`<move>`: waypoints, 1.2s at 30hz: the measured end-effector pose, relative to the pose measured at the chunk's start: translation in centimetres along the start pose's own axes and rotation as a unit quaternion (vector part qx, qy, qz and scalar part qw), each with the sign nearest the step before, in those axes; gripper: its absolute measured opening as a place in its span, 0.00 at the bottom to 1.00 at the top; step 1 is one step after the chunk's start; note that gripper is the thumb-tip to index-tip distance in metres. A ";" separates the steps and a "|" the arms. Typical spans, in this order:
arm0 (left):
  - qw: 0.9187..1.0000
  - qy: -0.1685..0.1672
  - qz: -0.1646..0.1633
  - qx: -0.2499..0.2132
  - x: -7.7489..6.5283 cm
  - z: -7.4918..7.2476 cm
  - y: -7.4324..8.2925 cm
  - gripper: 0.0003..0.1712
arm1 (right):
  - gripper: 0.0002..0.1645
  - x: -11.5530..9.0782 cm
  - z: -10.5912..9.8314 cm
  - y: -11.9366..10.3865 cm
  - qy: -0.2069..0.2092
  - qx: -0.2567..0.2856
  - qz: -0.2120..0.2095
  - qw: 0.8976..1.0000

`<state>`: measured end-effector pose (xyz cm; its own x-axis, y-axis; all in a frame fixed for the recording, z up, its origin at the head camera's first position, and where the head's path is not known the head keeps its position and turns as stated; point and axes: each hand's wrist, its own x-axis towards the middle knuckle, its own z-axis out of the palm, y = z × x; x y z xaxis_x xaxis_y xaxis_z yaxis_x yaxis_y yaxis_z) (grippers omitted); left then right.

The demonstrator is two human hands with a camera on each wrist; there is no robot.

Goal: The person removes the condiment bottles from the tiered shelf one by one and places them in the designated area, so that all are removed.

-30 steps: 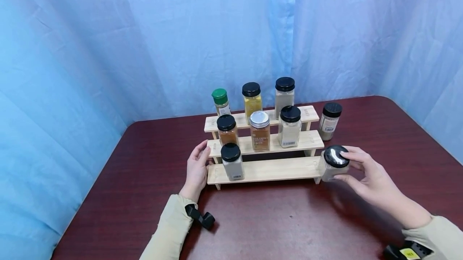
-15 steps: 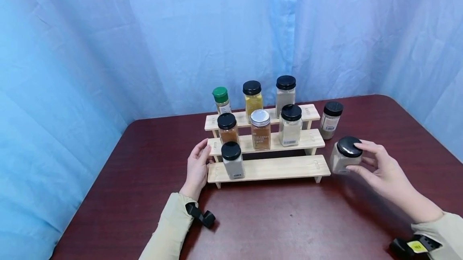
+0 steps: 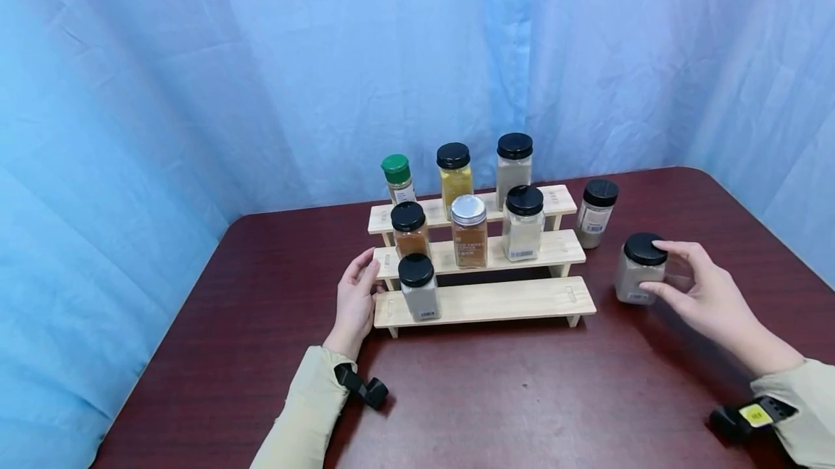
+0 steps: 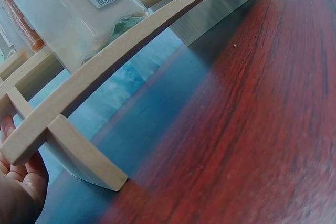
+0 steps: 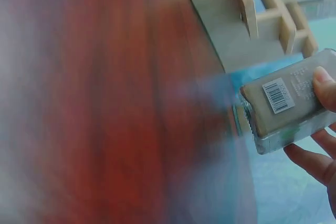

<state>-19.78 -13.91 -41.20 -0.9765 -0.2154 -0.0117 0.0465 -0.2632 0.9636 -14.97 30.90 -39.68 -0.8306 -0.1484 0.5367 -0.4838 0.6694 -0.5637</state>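
Note:
My right hand (image 3: pixel 711 302) holds a square spice jar (image 3: pixel 634 282) with a black lid and greyish contents, thumb on one side and fingers on the other. The jar is nearly upright, to the right of the three-tier wooden spice rack (image 3: pixel 509 301). In the right wrist view the thumb presses the jar (image 5: pixel 283 98) near its barcode label. At the rack's left end, my left hand (image 3: pixel 355 302) grips the wood beside the lower tiers; some of its fingers are hidden behind it. On the bottom tier a jar of pale powder (image 3: pixel 420 299) stands at the left.
The middle tier carries two orange-brown jars, one silver-lidded (image 3: pixel 470 237), and a pale one (image 3: pixel 523 226). On the top tier are a green-lidded bottle (image 3: pixel 398 179), a yellow jar (image 3: pixel 455 183) and a grey one (image 3: pixel 514 172). A round black-lidded jar (image 3: pixel 595 219) stands right of the rack.
My right hand has carried the jar rightward, from the right end of the bottom tier to a spot apart from the rack. The left hand stays at the rack's left end.

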 end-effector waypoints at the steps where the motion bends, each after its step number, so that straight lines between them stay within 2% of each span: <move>1: 1.000 0.001 -0.001 0.001 0.0 0.0 0.0 0.23 | 0.40 0.3 -0.1 0.3 -0.003 0.000 0.004 1.000; 8: 1.000 -0.002 -0.002 0.002 -0.1 0.0 0.1 0.24 | 0.38 2.2 -1.0 2.1 -0.001 -0.020 0.029 0.999; 15: 1.000 -0.003 0.000 0.004 0.0 0.0 0.2 0.24 | 0.38 3.7 -1.4 3.3 -0.002 -0.016 0.032 0.999; 21: 1.000 -0.001 -0.005 0.002 -0.1 0.0 0.0 0.24 | 0.38 4.4 -1.2 4.1 -0.020 -0.038 0.024 0.999; 27: 1.000 0.000 -0.007 0.002 -0.1 0.0 -0.1 0.23 | 0.37 4.8 -1.1 4.7 -0.033 -0.047 0.036 0.998; 36: 1.000 -0.002 -0.007 0.004 -0.1 -0.1 0.0 0.23 | 0.40 5.4 -1.1 5.5 -0.042 -0.047 0.091 0.994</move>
<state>-19.63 -13.97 -41.18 -0.9777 -0.2088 -0.0244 0.0312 -0.2590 0.9654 -21.82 34.60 -39.19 -0.9238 -0.0763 0.3751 -0.2993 0.7549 -0.5836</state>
